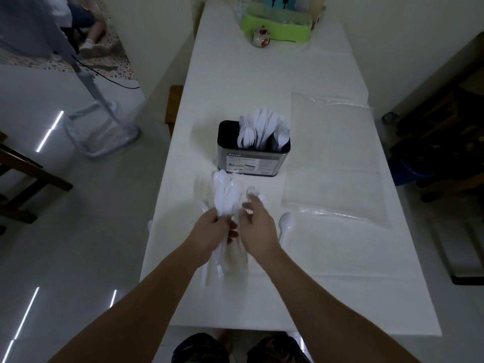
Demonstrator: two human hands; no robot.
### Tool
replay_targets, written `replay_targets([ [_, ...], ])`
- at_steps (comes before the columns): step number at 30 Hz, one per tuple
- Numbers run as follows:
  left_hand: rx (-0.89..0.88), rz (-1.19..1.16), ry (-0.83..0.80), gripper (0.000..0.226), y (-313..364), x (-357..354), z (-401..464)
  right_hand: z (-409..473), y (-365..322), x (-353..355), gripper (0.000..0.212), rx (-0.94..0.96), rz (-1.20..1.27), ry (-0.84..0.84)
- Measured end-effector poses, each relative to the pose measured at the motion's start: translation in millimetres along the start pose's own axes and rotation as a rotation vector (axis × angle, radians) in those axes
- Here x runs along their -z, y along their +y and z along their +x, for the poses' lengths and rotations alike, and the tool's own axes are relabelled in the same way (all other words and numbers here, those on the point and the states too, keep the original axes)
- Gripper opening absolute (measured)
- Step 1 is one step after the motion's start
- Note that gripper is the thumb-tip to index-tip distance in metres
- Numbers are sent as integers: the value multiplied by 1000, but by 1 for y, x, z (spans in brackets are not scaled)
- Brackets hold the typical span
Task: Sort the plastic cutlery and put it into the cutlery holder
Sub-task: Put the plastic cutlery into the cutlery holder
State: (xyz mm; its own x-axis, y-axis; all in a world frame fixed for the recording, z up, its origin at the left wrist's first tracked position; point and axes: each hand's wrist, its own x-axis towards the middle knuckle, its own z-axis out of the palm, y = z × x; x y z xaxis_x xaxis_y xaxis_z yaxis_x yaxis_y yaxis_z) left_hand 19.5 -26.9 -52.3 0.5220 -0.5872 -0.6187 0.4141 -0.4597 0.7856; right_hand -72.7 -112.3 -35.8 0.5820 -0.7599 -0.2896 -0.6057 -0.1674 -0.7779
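A metal cutlery holder (252,163) with a black inner rim stands mid-table, with several white plastic spoons, knives and forks upright in it. My left hand (209,229) grips a bunch of white plastic spoons (226,196), bowls pointing away from me. My right hand (258,226) hovers just beside that bunch, fingers loosely bent, above a white fork (251,192) lying on the table. More loose white cutlery (285,222) lies to the right and under my hands.
An empty clear plastic bag (337,163) lies flat right of the holder. A green dish tray (277,26) and a small patterned pot (261,35) stand at the far end. The table's left edge (157,231) runs close to my left hand.
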Motion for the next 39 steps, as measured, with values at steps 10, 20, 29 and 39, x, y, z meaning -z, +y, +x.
replay_targets([
  [10, -182, 224, -190, 19, 25, -15, -5, 34, -34, 27, 28, 333, -254, -94],
  [20, -383, 376, -142, 22, 38, -22, 10, 45, -47, 51, 24, 298, -442, 14],
  [29, -598, 326, -90, 18, 78, -38, 25, 70, -87, 119, 8, 198, -227, -143],
  [39, -760, 274, -27, 6, 147, -57, 39, 90, -128, 173, 7, 426, -373, -33],
])
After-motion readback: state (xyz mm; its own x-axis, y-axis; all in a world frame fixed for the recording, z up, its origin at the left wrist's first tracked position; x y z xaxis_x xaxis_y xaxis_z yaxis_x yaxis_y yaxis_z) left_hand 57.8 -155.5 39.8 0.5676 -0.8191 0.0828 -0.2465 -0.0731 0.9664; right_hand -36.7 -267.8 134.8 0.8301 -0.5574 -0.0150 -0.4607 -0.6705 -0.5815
